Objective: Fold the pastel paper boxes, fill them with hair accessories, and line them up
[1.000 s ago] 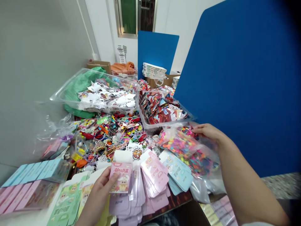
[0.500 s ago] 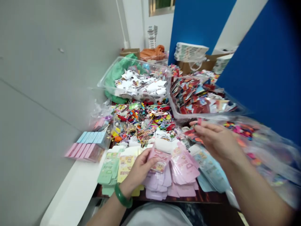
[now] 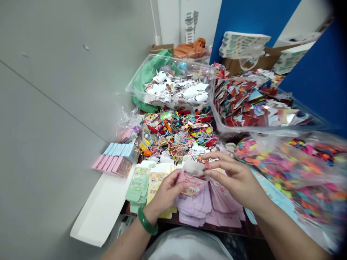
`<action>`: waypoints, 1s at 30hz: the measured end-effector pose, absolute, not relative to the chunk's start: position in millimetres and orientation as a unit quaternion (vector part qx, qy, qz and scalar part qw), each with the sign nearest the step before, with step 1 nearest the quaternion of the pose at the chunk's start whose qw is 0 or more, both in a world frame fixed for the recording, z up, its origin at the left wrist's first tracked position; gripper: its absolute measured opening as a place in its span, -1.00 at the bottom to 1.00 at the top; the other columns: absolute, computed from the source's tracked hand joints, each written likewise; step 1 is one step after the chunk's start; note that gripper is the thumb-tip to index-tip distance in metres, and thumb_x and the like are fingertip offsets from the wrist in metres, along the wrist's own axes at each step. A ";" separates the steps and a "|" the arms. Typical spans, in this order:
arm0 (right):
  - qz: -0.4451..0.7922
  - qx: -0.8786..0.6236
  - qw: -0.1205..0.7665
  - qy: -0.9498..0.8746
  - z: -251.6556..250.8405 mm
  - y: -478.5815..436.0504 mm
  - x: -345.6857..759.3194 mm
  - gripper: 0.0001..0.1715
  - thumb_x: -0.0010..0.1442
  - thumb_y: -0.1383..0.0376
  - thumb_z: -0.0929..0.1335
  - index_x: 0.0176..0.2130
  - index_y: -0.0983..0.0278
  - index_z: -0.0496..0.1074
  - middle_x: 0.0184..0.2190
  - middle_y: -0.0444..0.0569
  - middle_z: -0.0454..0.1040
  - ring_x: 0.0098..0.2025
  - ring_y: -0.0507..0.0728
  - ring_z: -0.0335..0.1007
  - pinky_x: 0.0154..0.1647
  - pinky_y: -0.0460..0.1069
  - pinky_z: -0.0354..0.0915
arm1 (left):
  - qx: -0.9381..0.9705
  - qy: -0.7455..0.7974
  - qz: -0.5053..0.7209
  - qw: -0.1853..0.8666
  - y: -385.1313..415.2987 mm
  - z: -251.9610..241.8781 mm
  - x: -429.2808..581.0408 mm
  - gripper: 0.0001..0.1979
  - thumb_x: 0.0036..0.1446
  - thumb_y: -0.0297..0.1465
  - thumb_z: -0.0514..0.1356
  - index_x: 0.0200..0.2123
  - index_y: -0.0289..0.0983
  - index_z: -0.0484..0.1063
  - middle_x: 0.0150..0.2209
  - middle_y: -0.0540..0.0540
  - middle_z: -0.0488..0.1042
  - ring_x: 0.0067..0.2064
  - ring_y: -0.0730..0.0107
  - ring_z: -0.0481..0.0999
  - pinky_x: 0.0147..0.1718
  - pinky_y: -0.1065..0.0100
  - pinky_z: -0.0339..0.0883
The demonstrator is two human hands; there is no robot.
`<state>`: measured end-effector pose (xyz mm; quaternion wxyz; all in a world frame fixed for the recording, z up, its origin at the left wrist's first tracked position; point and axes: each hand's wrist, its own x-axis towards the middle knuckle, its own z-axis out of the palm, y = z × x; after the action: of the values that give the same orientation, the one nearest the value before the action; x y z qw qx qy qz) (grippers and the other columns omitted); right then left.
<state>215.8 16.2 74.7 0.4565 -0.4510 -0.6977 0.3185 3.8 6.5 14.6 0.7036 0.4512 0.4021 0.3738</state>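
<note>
My left hand (image 3: 167,192), with a green bangle (image 3: 147,221) on its wrist, is closed around a small pink printed box (image 3: 193,184). The box is tilted and its top flap stands up. At the box's mouth, my right hand (image 3: 235,177) pinches a small red item (image 3: 207,166) too blurred to name. Fanned under the hands lie flat cartons: green (image 3: 137,184), yellow (image 3: 156,183), purple (image 3: 193,207) and pink (image 3: 226,207). Light blue cartons (image 3: 251,216) are partly hidden by my right forearm.
Behind the cartons spreads a heap of colourful hair ties and trinkets (image 3: 176,131). Two clear bins hold white cutouts (image 3: 173,88) and reddish cards (image 3: 244,104). Clear bags of bright pieces (image 3: 300,169) lie right. Filled pink boxes (image 3: 112,164) stand left above a white tray (image 3: 100,209).
My right hand has moved left and down from beside the right bin to the pink box's mouth, carrying the red item. My left hand still holds the box. The view has shifted.
</note>
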 end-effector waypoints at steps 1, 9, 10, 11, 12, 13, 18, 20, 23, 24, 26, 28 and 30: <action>0.309 -0.449 0.447 -0.709 73.7 16.4 215.6 -0.89 0.18 0.29 0.40 -0.36 0.15 0.57 -0.11 -0.02 0.54 -0.05 0.17 0.44 0.03 0.11 0.30 | 0.447 0.401 0.371 0.709 6.5 13.8 3.9 -0.61 0.08 -0.23 0.33 -0.04 -0.25 0.45 -0.18 -0.09 0.52 -0.26 0.37 0.46 -0.34 0.42 0.34; 0.325 -0.394 0.336 -0.791 66.2 24.8 227.0 -0.84 0.22 0.25 0.38 -0.30 0.14 0.61 -0.02 0.03 0.52 0.08 0.23 0.36 0.10 0.19 0.27 | 0.480 0.393 0.339 0.707 9.1 20.3 4.8 -0.65 0.04 -0.25 0.36 -0.10 -0.25 0.51 -0.20 -0.07 0.51 -0.24 0.38 0.47 -0.30 0.45 0.36; 0.339 -0.380 0.321 -0.798 67.0 27.2 230.3 -0.84 0.22 0.24 0.38 -0.31 0.14 0.61 -0.01 0.03 0.51 0.09 0.23 0.35 0.11 0.18 0.27 | 0.475 0.391 0.321 0.720 9.1 21.7 4.5 -0.65 0.03 -0.23 0.36 -0.12 -0.26 0.51 -0.23 -0.07 0.51 -0.26 0.38 0.47 -0.34 0.45 0.36; 0.350 -0.368 0.308 -0.804 68.1 29.6 233.2 -0.84 0.22 0.23 0.39 -0.31 0.14 0.62 0.00 0.02 0.51 0.11 0.23 0.34 0.12 0.18 0.26 | 0.467 0.389 0.300 0.735 9.0 22.8 4.1 -0.63 0.02 -0.22 0.37 -0.13 -0.27 0.50 -0.26 -0.07 0.50 -0.30 0.38 0.48 -0.40 0.46 0.36; 0.358 -0.358 0.293 -0.811 69.2 31.7 235.4 -0.84 0.22 0.22 0.39 -0.31 0.14 0.62 0.02 0.01 0.50 0.14 0.23 0.32 0.13 0.17 0.25 | 0.456 0.388 0.282 0.750 8.7 23.6 3.8 -0.60 0.00 -0.19 0.37 -0.12 -0.27 0.49 -0.28 -0.07 0.49 -0.34 0.39 0.47 -0.47 0.47 0.35; 0.362 -0.350 0.277 -0.819 70.3 33.4 236.6 -0.84 0.22 0.22 0.39 -0.31 0.14 0.62 0.06 0.00 0.48 0.16 0.23 0.29 0.14 0.17 0.24 | 0.447 0.386 0.267 0.761 8.3 24.1 3.7 -0.56 -0.01 -0.17 0.38 -0.11 -0.28 0.48 -0.29 -0.07 0.48 -0.38 0.41 0.47 -0.53 0.48 0.33; 0.274 -0.379 0.225 -0.855 71.1 35.9 229.0 -0.78 0.23 0.34 0.34 -0.34 0.18 0.60 0.12 0.03 0.44 0.18 0.28 0.26 0.15 0.25 0.22 | 0.452 0.374 0.283 0.759 7.9 25.5 5.9 -0.57 0.03 -0.23 0.37 -0.06 -0.28 0.47 -0.20 -0.10 0.51 -0.29 0.40 0.49 -0.36 0.45 0.37; 0.228 -0.402 0.246 -0.852 69.1 36.2 224.4 -0.74 0.23 0.39 0.30 -0.34 0.21 0.60 0.06 0.08 0.48 0.15 0.30 0.28 0.12 0.28 0.24 | 0.467 0.374 0.311 0.738 8.9 26.1 7.2 -0.61 0.07 -0.28 0.35 -0.04 -0.27 0.48 -0.13 -0.11 0.51 -0.16 0.35 0.50 -0.20 0.40 0.36; 0.232 -0.382 0.289 -0.846 66.4 38.8 223.7 -0.75 0.24 0.35 0.31 -0.31 0.20 0.60 0.03 0.08 0.51 0.14 0.29 0.29 0.11 0.27 0.26 | 0.459 0.382 0.324 0.733 10.6 26.8 7.0 -0.60 0.06 -0.29 0.35 -0.02 -0.26 0.47 -0.11 -0.11 0.51 -0.16 0.32 0.50 -0.21 0.38 0.37; 0.252 -0.368 0.295 -0.845 66.1 40.1 225.0 -0.78 0.25 0.31 0.33 -0.31 0.17 0.61 0.04 0.05 0.51 0.15 0.28 0.29 0.12 0.26 0.26 | 0.448 0.384 0.317 0.743 10.9 27.1 6.3 -0.59 0.05 -0.29 0.36 -0.02 -0.26 0.46 -0.13 -0.11 0.51 -0.21 0.34 0.51 -0.28 0.39 0.37; 0.286 -0.349 0.287 -0.845 65.6 42.8 228.4 -0.81 0.24 0.24 0.37 -0.32 0.13 0.61 0.10 0.01 0.47 0.18 0.27 0.27 0.14 0.25 0.24 | 0.424 0.388 0.287 0.767 11.2 28.7 4.6 -0.55 0.02 -0.26 0.37 -0.03 -0.28 0.46 -0.22 -0.10 0.52 -0.38 0.43 0.49 -0.46 0.44 0.32; 0.282 -0.354 0.271 -0.849 64.3 45.3 230.3 -0.80 0.25 0.24 0.36 -0.31 0.12 0.62 0.14 -0.01 0.43 0.23 0.28 0.20 0.17 0.27 0.20 | 0.409 0.395 0.263 0.780 11.0 31.4 3.5 -0.52 0.02 -0.21 0.36 -0.02 -0.31 0.46 -0.35 -0.07 0.49 -0.50 0.49 0.42 -0.58 0.48 0.24; 0.265 -0.354 0.259 -0.859 61.5 47.2 229.8 -0.77 0.27 0.27 0.34 -0.28 0.12 0.63 0.16 0.01 0.41 0.26 0.29 0.15 0.19 0.29 0.16 | 0.408 0.403 0.254 0.779 11.0 34.5 3.7 -0.50 0.02 -0.17 0.35 -0.02 -0.33 0.46 -0.42 -0.03 0.46 -0.55 0.53 0.37 -0.62 0.49 0.19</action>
<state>229.8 47.2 61.5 0.2594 -0.3536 -0.8589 0.2646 3.7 11.0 34.5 0.7788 0.4081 0.4028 0.2543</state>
